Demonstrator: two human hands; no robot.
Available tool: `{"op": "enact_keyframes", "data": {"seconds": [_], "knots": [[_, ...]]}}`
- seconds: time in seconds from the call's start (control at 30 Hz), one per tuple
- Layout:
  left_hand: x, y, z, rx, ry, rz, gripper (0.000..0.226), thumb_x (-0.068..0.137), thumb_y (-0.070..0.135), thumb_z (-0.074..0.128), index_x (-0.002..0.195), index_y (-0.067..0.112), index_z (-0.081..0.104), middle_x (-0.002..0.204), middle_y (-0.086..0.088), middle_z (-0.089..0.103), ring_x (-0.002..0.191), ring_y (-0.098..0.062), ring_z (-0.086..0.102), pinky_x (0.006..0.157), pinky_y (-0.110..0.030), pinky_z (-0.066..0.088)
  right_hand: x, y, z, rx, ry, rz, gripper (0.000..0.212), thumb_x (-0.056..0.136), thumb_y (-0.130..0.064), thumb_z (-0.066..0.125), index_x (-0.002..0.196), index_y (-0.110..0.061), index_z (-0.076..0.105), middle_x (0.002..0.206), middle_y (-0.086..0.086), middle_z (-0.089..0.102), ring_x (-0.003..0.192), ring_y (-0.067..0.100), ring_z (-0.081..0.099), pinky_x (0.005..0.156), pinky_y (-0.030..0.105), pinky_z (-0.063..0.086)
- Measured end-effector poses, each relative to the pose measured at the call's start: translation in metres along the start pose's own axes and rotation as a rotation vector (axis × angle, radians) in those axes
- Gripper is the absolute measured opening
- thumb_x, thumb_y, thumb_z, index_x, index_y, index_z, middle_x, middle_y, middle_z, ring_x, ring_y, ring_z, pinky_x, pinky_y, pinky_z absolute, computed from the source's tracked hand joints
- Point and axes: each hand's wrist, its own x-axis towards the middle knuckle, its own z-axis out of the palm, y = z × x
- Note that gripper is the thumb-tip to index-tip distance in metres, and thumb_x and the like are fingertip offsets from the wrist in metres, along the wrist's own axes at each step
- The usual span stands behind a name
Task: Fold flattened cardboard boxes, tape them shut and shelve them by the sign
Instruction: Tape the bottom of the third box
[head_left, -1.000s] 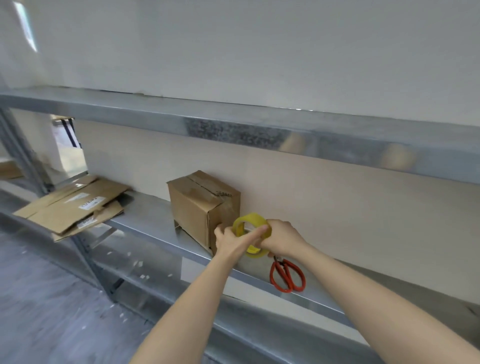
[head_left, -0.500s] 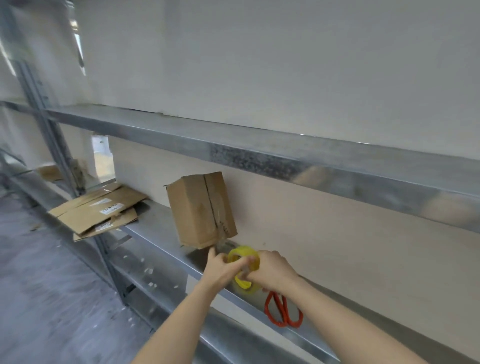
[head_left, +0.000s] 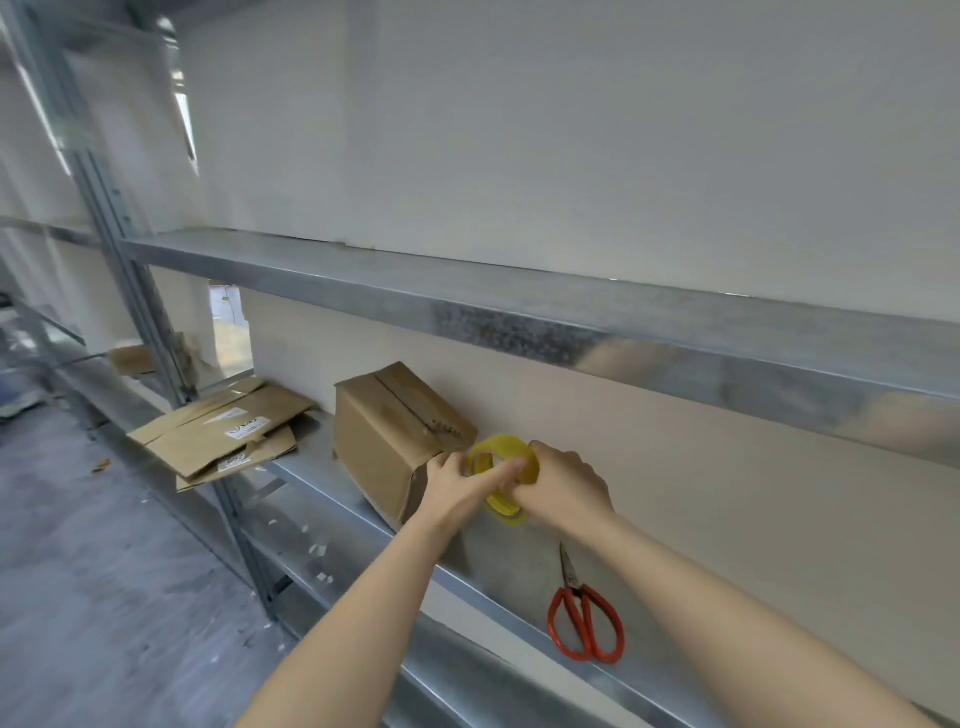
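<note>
Spanning the view from left to right, the metal rack carries an upper shelf (head_left: 519, 312) and a lower shelf (head_left: 511, 564), both backed by a pale wall. A closed cardboard box (head_left: 384, 441) stands on the lower shelf with its seamed top face tilted toward the camera. A stack of flattened cardboard (head_left: 228, 431) with white labels lies to the left of the box, overhanging the shelf's front edge. Both forearms reach in from the lower edge and meet just right of the box. The right hand (head_left: 566, 488) grips the yellow tape roll (head_left: 511, 448), its fingers curled round the right side of the roll. The left hand (head_left: 457, 483) holds the left side of the roll, with the index finger laid across the roll's face and the thumb raised beside the box's near corner. The roll is held above the shelf, just beside the box. Red-handled scissors (head_left: 577, 592) lie flat and closed on the lower shelf, to the right of the hands.
</note>
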Motion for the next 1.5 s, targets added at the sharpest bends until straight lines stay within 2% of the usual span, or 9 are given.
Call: {"op": "enact_keyframes", "data": {"seconds": [0.2,0.37,0.63,0.73,0.93,1.17,1.3,1.4,1.5], "knots": [[-0.001,0.016,-0.012,-0.044,-0.068,-0.068,0.124,0.039,0.084,0.062,0.140,0.013,0.046,0.149,0.000,0.019,0.135,-0.022,0.032,0.110,-0.038,0.033,0.000,-0.010,-0.025,-0.041,0.013,0.007,0.030,0.082,-0.055,0.052,0.093,-0.028,0.054,0.109,0.005,0.065,0.101,0.031,0.061,0.073,0.032,0.044],[-0.005,0.004,-0.008,-0.226,-0.065,-0.032,0.076,0.050,0.076,0.072,0.096,0.017,0.061,0.134,0.008,0.021,0.120,-0.013,0.040,0.103,-0.028,0.034,-0.005,-0.006,-0.016,-0.021,-0.047,-0.003,0.026,0.081,-0.057,0.055,0.087,-0.032,0.049,0.111,0.001,0.065,0.103,0.027,0.061,0.074,0.030,0.043],[-0.006,-0.002,-0.011,0.005,-0.049,-0.051,0.088,0.046,0.086,0.054,0.104,0.020,0.058,0.125,0.003,0.020,0.137,-0.021,0.018,0.113,-0.038,0.021,-0.006,-0.003,-0.006,0.056,-0.064,-0.003,0.033,0.079,-0.062,0.059,0.089,-0.032,0.049,0.109,0.001,0.065,0.101,0.025,0.061,0.076,0.032,0.046],[-0.004,-0.008,-0.009,0.065,-0.049,-0.079,0.119,0.034,0.093,0.049,0.120,0.012,0.061,0.140,0.002,0.018,0.139,-0.023,0.017,0.116,-0.040,0.021,-0.005,-0.002,-0.001,0.066,-0.058,-0.002,0.032,0.080,-0.058,0.059,0.089,-0.030,0.049,0.109,0.002,0.065,0.102,0.026,0.061,0.077,0.031,0.046],[-0.003,-0.026,0.001,0.114,-0.042,-0.111,0.123,0.032,0.092,0.051,0.125,0.011,0.056,0.140,0.005,0.017,0.137,-0.024,0.021,0.114,-0.043,0.026,-0.002,0.006,0.016,0.082,-0.074,0.018,0.034,0.077,-0.055,0.062,0.089,-0.026,0.049,0.109,0.007,0.064,0.103,0.030,0.060,0.073,0.031,0.044],[0.000,-0.028,0.000,0.122,-0.027,-0.107,0.109,0.043,0.082,0.055,0.125,0.011,0.058,0.143,0.004,0.018,0.138,-0.026,0.019,0.112,-0.040,0.026,-0.006,0.033,0.025,0.267,-0.153,0.097,0.079,0.048,-0.080,0.071,0.103,-0.027,0.053,0.093,-0.003,0.063,0.085,0.012,0.060,0.072,0.030,0.047],[0.002,-0.038,-0.001,0.130,-0.024,-0.085,0.101,0.047,0.081,0.057,0.121,0.012,0.060,0.141,0.007,0.019,0.137,-0.023,0.016,0.113,-0.042,0.025,-0.016,0.067,0.042,0.144,-0.236,0.151,0.059,0.066,-0.075,0.066,0.087,-0.021,0.057,0.085,-0.002,0.065,0.085,0.016,0.062,0.071,0.027,0.045],[0.003,-0.042,-0.001,0.149,-0.011,-0.066,0.098,0.049,0.081,0.058,0.116,0.010,0.061,0.140,0.009,0.020,0.136,-0.022,0.015,0.113,-0.042,0.025,-0.019,0.082,0.057,-0.037,-0.324,0.167,0.037,0.086,-0.049,0.063,0.099,-0.015,0.059,0.107,0.007,0.065,0.102,0.025,0.059,0.074,0.028,0.042],[0.002,-0.045,0.001,0.164,0.008,-0.054,0.100,0.045,0.084,0.057,0.113,0.010,0.062,0.140,0.012,0.018,0.136,-0.021,0.012,0.112,-0.046,0.026,-0.023,0.091,0.071,-0.167,-0.366,0.212,0.024,0.092,-0.035,0.057,0.076,-0.018,0.051,0.090,0.006,0.063,0.087,0.024,0.055,0.053,0.024,0.034]]}}
